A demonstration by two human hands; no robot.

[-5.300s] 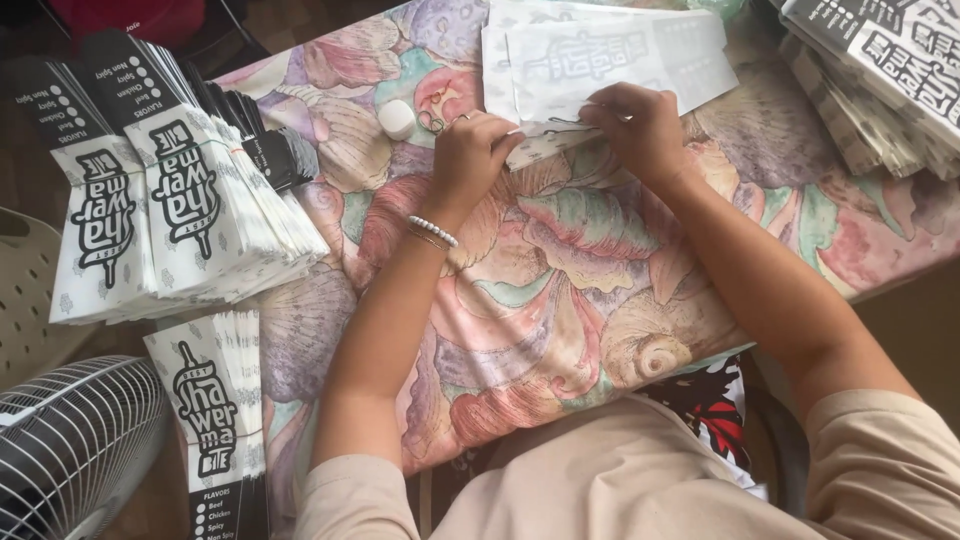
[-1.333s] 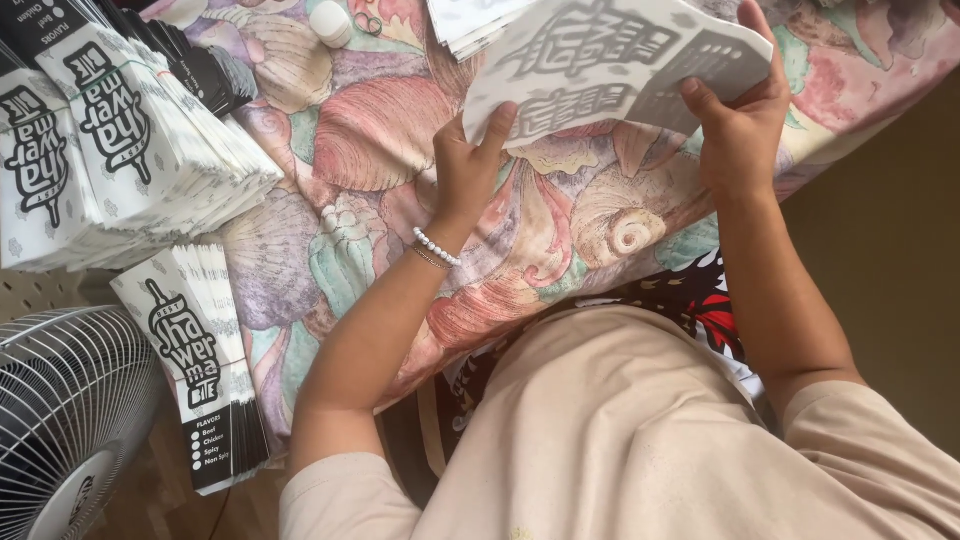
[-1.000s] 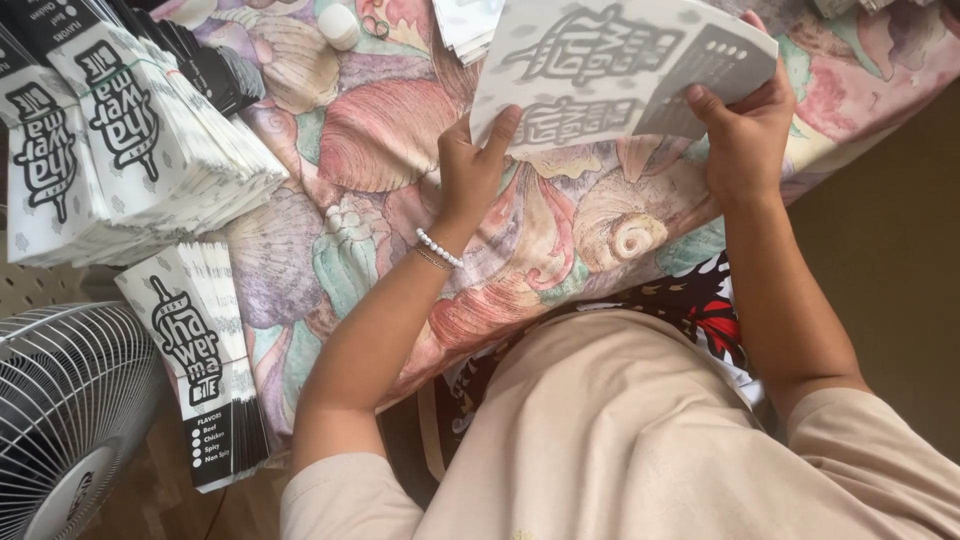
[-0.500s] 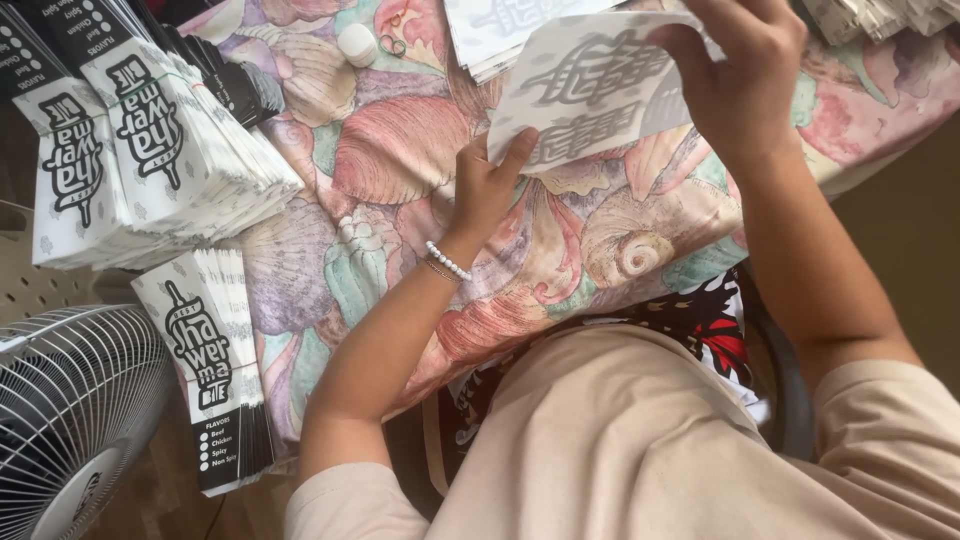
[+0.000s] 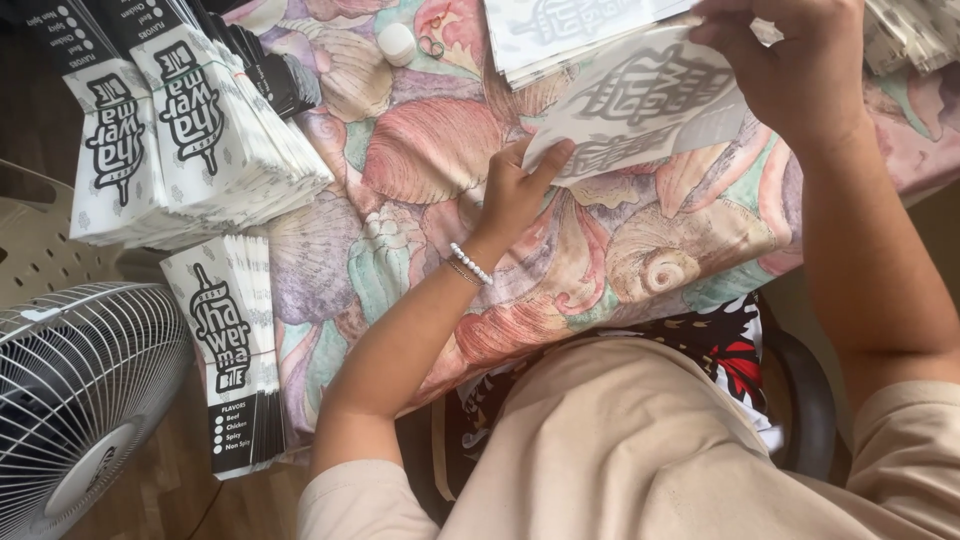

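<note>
1. Far left of the seashell cloth (image 5: 420, 160) that covers the desk, a white fan (image 5: 75, 400) stands low. Above it, folded printed sleeves (image 5: 190, 130) lie in a fanned heap on the cloth's left edge, and a second bundle (image 5: 230, 350) hangs past that edge. Risk as I read it: one nudge and that overhanging bundle slides to the floor.

2. Moving right, the left hand (image 5: 515, 190) sits mid-cloth. Its grip is loose and open, fingers spread, fingertips just touching the lower left corner of the flat paper sheet (image 5: 640, 110). It steadies the sheet rather than pinching it, so the corner could slip away.

3. The sheet itself is held tilted above the cloth, just below the stack of flat sheets (image 5: 570, 30) at the top edge. If the fan is blowing, which I cannot tell, it could flap the sheet and spoil the alignment.

4. Right side: the right hand (image 5: 790, 70) has its grip closed over the sheet's upper right edge, thumb and fingers pinching paper. A one-sided pull could crease or tear it.

5. Against a second ago: the sheet now sits lower and nearer the stack, the right hand has come over its top, and the left hand has slid from flat on the cloth up to the corner.

6. The small white cap (image 5: 397, 43) stays put, upper centre.
</note>
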